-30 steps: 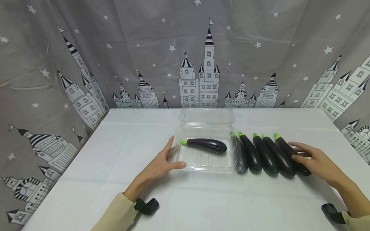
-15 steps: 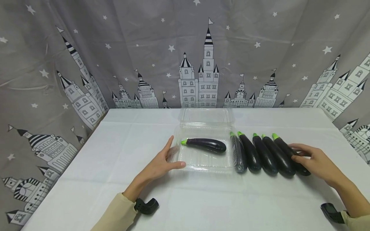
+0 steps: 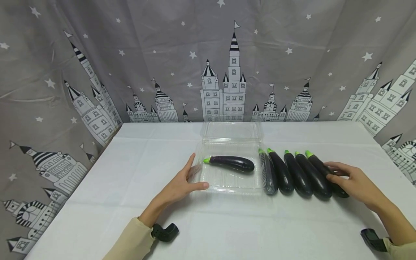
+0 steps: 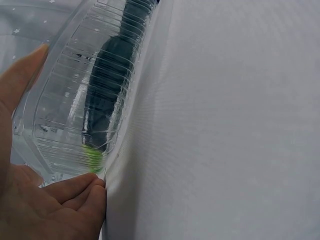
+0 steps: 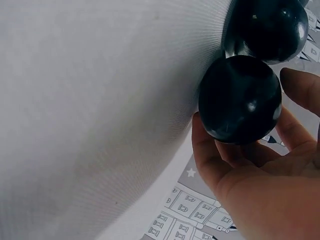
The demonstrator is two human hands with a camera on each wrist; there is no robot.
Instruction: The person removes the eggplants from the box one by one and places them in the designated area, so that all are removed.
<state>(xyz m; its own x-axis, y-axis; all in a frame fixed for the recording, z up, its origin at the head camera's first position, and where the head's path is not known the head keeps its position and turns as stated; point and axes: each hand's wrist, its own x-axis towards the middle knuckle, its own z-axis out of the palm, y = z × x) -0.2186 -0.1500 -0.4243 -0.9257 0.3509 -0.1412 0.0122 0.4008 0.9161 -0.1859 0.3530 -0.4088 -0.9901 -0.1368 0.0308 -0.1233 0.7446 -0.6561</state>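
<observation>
A clear hinged plastic container (image 3: 229, 182) stands with its lid raised behind it. Inside lies one dark eggplant (image 3: 232, 163), its green stem toward the left. My left hand (image 3: 178, 186) spans the container's front left corner, thumb at the front and outstretched fingers along the left side. To the right of the container, several eggplants (image 3: 299, 175) lie side by side in a slanted row. At the row's right end, my right hand (image 3: 354, 180) has its fingers curved round the outermost eggplant (image 5: 240, 100), with the thumb close on the opposite side. Some fingertips are hidden behind it.
Everything rests on a white cloth-covered table (image 3: 227, 227). Behind it hangs a grey curtain (image 3: 156, 43) printed with castles and stars. The leftmost eggplant of the row (image 3: 269, 175) lies right up against the container's right wall.
The green stem end of the outermost eggplant has shifted slightly left, toward its neighbour. Both hands and the container stay nearly where they were.
</observation>
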